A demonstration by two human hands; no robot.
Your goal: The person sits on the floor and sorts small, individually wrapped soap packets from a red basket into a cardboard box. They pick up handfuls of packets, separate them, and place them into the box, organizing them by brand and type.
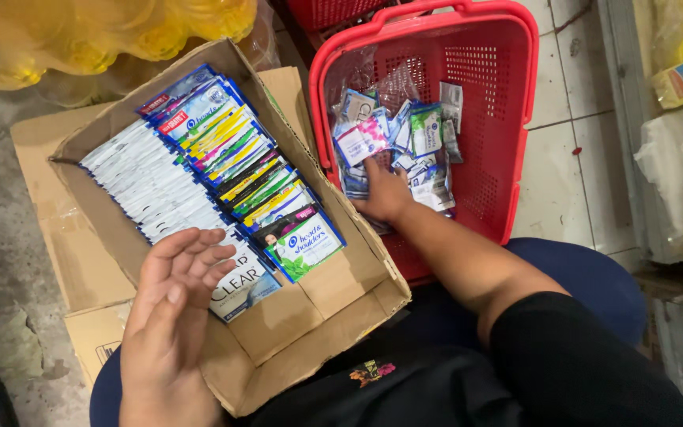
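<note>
While my right hand (pixel 385 194) closes on slippery, light sachets (pixel 393 142) in the red basket (pixel 507 119), my left hand (pixel 171 308) hovers open beside the box (pixel 318 316); pinching edges seems best.

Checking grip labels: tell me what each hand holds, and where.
Left hand holds nothing, open over the box. Right hand reaches among the basket sachets; grip unclear.

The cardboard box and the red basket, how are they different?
The cardboard box is brown with solid walls; the red basket is plastic with holes. Sachets stand in neat rows in the box, but lie in a loose pile in the basket. The right hand reaches into the basket. Both hold sachets.
</note>
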